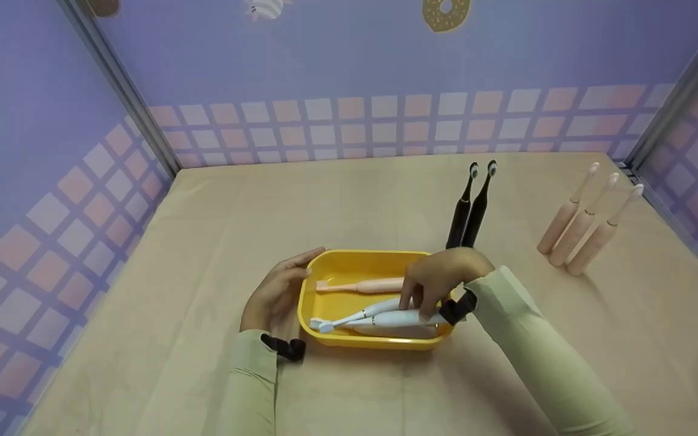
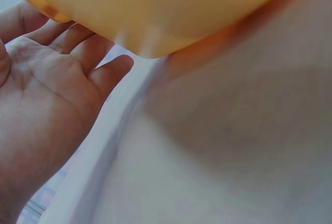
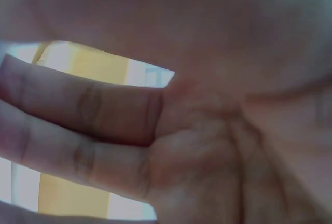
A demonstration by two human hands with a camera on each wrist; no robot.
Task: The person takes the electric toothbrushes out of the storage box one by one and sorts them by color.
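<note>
- Left grip [image 1: 273, 297] holds the yellow tray [image 1: 373, 343] at its left side.
- Right grip [image 1: 443, 275] is down inside, pinching a white toothbrush [image 1: 390, 318]; a pink toothbrush [image 1: 379, 285] lies behind it.
- Two black toothbrushes [image 1: 477, 217] stand behind on the desk [image 1: 234, 212]!

And here's the beige tabletop [image 1: 349, 206], its surface faintly creased, with a yellow plastic tray [image 1: 361, 263] sitting right on it, near the middle and towards the near side! Just beyond the tray's far right corner stand two black electric toothbrushes [image 1: 478, 215], upright and close together, their bases out of sight, and well over to the right there's a slanting row of three pink electric toothbrushes [image 1: 573, 238], all upright, heads up, side by side!
</note>
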